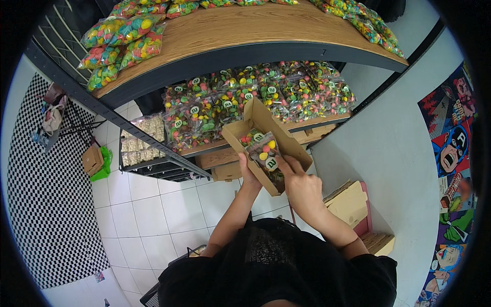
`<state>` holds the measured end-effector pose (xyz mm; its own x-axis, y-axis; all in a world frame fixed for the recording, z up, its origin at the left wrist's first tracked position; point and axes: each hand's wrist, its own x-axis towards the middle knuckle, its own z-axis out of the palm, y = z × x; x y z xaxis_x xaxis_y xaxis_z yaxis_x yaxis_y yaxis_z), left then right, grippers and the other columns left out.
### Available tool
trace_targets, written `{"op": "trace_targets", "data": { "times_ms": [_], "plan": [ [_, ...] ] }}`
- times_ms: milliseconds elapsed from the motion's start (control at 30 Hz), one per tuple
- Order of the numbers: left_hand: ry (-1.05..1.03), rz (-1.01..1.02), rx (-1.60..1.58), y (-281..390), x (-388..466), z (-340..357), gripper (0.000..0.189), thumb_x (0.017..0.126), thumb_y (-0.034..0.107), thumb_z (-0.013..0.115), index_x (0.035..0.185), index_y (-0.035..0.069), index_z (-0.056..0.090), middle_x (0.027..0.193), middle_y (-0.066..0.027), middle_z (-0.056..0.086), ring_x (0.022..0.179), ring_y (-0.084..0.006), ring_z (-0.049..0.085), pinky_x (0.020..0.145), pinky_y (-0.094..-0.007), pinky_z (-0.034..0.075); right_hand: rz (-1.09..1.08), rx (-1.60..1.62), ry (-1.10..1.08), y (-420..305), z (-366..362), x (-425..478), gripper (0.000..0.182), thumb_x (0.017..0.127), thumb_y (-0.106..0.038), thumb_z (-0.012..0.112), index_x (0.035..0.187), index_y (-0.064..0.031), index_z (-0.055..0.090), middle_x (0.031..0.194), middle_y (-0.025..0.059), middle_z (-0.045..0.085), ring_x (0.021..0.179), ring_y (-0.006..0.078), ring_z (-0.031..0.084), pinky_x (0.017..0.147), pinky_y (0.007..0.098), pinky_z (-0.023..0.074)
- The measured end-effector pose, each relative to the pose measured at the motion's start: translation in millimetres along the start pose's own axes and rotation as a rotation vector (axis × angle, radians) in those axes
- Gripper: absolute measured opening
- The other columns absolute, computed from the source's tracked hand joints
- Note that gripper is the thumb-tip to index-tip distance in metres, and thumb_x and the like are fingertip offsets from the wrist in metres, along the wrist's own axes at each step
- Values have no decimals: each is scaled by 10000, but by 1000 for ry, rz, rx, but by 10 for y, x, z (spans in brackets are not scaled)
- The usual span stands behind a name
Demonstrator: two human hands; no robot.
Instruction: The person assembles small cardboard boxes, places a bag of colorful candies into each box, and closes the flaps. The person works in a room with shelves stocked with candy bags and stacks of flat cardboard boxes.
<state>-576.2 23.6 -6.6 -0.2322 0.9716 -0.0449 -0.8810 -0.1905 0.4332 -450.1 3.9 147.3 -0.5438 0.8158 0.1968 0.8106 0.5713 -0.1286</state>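
Note:
An open cardboard box (pixel 293 147) is tilted in front of me, its lid flap raised. My left hand (pixel 249 174) grips its near left side, thumb on the rim. Inside lie clear plastic bags of coloured candy (pixel 264 151) with round labels. My right hand (pixel 301 182) reaches over the near right side, fingers touching a bag in the box; whether they pinch it, I cannot tell. Just beyond the box, a lower shelf holds rows of similar labelled candy bags (pixel 228 105).
An upper wooden shelf (pixel 238 27) with a dark metal edge bears more candy bags (pixel 132 28). A dark upright post (pixel 134 130) stands left, a rack of pale packets (pixel 144 140) behind it. Flattened cardboard (pixel 349 203) leans at the right wall (pixel 395 142).

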Motion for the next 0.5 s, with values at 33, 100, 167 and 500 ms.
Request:
{"op": "trace_targets", "data": {
  "times_ms": [33,100,167,500],
  "plan": [
    [4,6,10,-23,8,10,886,833,776,306,1357,67,389,1239,-144,540,1086,-271,568,896,-408,497,-22,-32,-23,11,23,-16,261,879,-147,588,1136,-111,611,989,101,677,580,275,662,494,370,530],
    [1,-1,-2,-56,19,-11,897,827,779,319,1373,70,371,1272,-143,520,1109,-276,557,911,-416,491,-76,-95,-69,29,94,-22,279,873,-138,592,1150,-104,605,1063,97,664,594,272,669,506,368,538],
    [-12,-28,-43,-75,22,-76,909,819,783,335,1387,73,354,1302,-141,500,1137,-282,543,931,-424,483,-145,110,-98,61,-86,-52,320,878,-142,585,1193,-84,584,1063,80,666,611,267,676,512,337,540],
    [-368,-240,-257,-186,-42,-33,869,841,723,395,1434,99,277,1365,-144,442,1172,-349,516,863,-588,506,-91,1177,3,633,-98,770,549,948,-284,543,1416,-55,371,1454,135,381,1371,246,314,1120,384,238]
  ]
}}
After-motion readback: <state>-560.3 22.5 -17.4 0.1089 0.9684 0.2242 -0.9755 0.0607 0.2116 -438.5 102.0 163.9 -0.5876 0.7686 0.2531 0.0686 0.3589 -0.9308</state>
